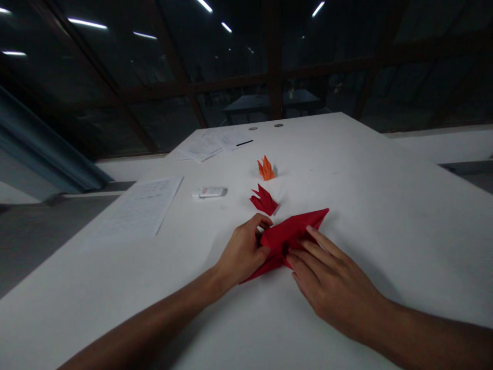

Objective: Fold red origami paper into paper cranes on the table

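A printed sheet (140, 205) lay at the left edge of the white worktop (385, 205), one corner overhanging. Further right and back sat more papers (211, 144) and a small white device (210, 192), both well apart from the hands. The left hand (242, 252) was pinching the left end of the red folded paper (290, 234), thumb and fingers closed on its edge. Beyond it, a small red folded piece (264, 200) lay near, and an orange folded piece (266, 169) stood further back; neither touched the work. The right hand (335, 288) lay flat and open, fingertips (304, 241) pressing the red paper down. To the right, the worktop was bare up to its far and right edges, leaving free room.
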Demonstrator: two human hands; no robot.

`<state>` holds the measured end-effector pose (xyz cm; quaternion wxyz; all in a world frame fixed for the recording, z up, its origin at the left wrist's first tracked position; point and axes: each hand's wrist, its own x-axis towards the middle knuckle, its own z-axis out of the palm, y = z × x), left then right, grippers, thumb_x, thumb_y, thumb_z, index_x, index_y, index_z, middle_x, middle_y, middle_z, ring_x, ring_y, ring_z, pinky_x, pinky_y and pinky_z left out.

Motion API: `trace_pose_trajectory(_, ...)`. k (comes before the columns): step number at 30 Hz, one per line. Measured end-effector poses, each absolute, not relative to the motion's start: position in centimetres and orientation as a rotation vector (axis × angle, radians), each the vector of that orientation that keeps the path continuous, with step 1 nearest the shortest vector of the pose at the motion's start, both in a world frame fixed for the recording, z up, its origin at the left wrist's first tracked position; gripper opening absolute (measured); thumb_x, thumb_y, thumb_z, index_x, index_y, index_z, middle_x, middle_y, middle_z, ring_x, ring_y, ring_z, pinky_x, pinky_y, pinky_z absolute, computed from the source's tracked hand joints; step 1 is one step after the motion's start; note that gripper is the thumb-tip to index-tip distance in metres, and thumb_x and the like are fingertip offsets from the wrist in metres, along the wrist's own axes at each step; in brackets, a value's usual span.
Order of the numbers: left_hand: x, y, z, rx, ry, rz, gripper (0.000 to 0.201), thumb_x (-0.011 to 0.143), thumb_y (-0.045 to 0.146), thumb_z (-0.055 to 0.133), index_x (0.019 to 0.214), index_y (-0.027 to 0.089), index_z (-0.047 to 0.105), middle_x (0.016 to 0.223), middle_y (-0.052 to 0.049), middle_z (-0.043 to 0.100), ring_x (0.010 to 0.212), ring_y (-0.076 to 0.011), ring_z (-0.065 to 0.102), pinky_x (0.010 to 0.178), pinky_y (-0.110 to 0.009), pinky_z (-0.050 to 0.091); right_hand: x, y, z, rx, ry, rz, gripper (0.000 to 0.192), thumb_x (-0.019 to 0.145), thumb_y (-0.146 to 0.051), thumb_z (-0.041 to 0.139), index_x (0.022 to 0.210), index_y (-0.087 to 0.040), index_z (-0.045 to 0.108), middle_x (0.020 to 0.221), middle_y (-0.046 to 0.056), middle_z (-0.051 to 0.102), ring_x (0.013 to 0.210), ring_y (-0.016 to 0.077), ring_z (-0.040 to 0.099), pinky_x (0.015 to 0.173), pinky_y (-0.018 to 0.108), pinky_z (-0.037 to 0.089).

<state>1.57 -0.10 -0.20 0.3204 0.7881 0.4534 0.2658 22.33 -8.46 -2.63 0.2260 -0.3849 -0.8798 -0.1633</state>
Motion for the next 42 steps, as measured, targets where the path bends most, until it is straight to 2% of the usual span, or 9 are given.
trace_pose_trajectory(8, 1.4, 0.0, -0.2, 1.984, 1.236, 0.82, 0.022, 0.086, 0.016, 0.057, 0.107, 0.023, 0.059, 0.099, 0.001, 0.072, 0.082, -0.016, 0.068, 0.072, -0.025, 0.054, 22.6, -8.6, -1.9, -0.968, -2.294, -0.407, 0.024, 0.098, -0.008, 0.051, 0.103, -0.013, 0.074, 0.098, 0.006, 0.078, 0.096, 0.0225, 0.068, 0.123, 0.054, 0.033)
trace_pose_trajectory(13, 1.3, 0.1, -0.3, 1.872, 1.18, 0.919, 0.024, 0.088, 0.018, 0.057, 0.112, 0.021, 0.059, 0.105, -0.003, 0.071, 0.087, -0.0182, 0.069, 0.073, -0.027, 0.057, 23.0, -8.5, -1.9, -1.023, -2.272, -0.39, 0.019, 0.098, -0.011, 0.055, 0.102, -0.016, 0.074, 0.103, 0.005, 0.078, 0.102, 0.0226, 0.068, 0.123, 0.056, 0.031)
trace_pose_trajectory(19, 1.2, 0.5, -0.2, 1.935, 1.176, 0.998, 0.031, 0.082, 0.013, 0.058, 0.112, 0.018, 0.063, 0.114, -0.007, 0.071, 0.104, -0.023, 0.068, 0.097, -0.039, 0.054, 23.3, -8.0, -1.8, -1.056, -2.257, -0.415, 0.02, 0.098, -0.009, 0.055, 0.098, -0.017, 0.074, 0.098, 0.004, 0.079, 0.095, 0.0193, 0.071, 0.124, 0.055, 0.03)
trace_pose_trajectory(27, 0.5, 0.6, -0.8, 1.859, 1.263, 0.906, 0.039, 0.078, 0.013, 0.063, 0.117, 0.016, 0.06, 0.106, -0.006, 0.073, 0.09, -0.0226, 0.07, 0.079, -0.035, 0.059, 23.7, -7.3, -1.6, -1.162, -2.269, -0.447, 0.02, 0.096, -0.008, 0.055, 0.095, -0.017, 0.073, 0.094, 0.003, 0.078, 0.088, 0.0182, 0.071, 0.124, 0.058, 0.026)
trace_pose_trajectory(34, 0.4, 0.6, -1.0, 1.87, 1.216, 0.92, 0.065, 0.08, 0.01, 0.062, 0.14, 0.023, 0.04, 0.124, -0.009, 0.067, 0.087, -0.0184, 0.072, 0.071, -0.03, 0.061, 24.0, -7.2, -1.8, -1.193, -2.326, -0.475, 0.023, 0.095, -0.007, 0.053, 0.097, -0.016, 0.074, 0.097, 0.006, 0.078, 0.093, 0.0213, 0.072, 0.125, 0.06, 0.023)
trace_pose_trajectory(36, 0.5, 0.4, -0.9, 2.021, 1.243, 0.928, 0.077, 0.08, 0.009, 0.063, 0.149, 0.024, 0.031, 0.133, -0.012, 0.062, 0.095, -0.021, 0.072, 0.078, -0.035, 0.062, 24.0, -7.3, -1.8, -1.192, -2.357, -0.487, 0.022, 0.095, -0.01, 0.054, 0.099, -0.016, 0.074, 0.104, 0.008, 0.078, 0.1, 0.0239, 0.071, 0.125, 0.061, 0.022)
trace_pose_trajectory(39, 0.6, -0.1, -1.0, 2.401, 1.367, 1.013, 0.093, 0.078, 0.006, 0.065, 0.157, 0.025, 0.02, 0.157, -0.019, 0.038, 0.126, -0.0309, 0.058, 0.099, -0.048, 0.055, 23.8, -7.5, -1.9, -1.161, -2.395, -0.51, 0.02, 0.096, -0.012, 0.054, 0.1, -0.016, 0.074, 0.113, 0.01, 0.076, 0.11, 0.0262, 0.068, 0.125, 0.06, 0.023)
trace_pose_trajectory(40, 0.6, -0.3, -1.0, 2.551, 1.402, 1.036, 0.092, 0.079, 0.005, 0.065, 0.157, 0.026, 0.022, 0.16, -0.018, 0.034, 0.134, -0.0343, 0.051, 0.104, -0.052, 0.051, 23.8, -7.6, -1.9, -1.15, -2.402, -0.514, 0.02, 0.096, -0.012, 0.055, 0.101, -0.016, 0.074, 0.113, 0.01, 0.076, 0.111, 0.0263, 0.068, 0.125, 0.059, 0.024)
trace_pose_trajectory(42, 0.4, -0.8, -1.0, 2.83, 1.39, 1.076, 0.083, 0.082, 0.006, 0.066, 0.155, 0.028, 0.032, 0.157, -0.016, 0.04, 0.137, -0.0371, 0.046, 0.109, -0.057, 0.043, 23.7, -7.7, -2.1, -1.137, -2.414, -0.506, 0.02, 0.095, -0.012, 0.056, 0.102, -0.016, 0.074, 0.111, 0.009, 0.076, 0.11, 0.0253, 0.068, 0.126, 0.056, 0.026)
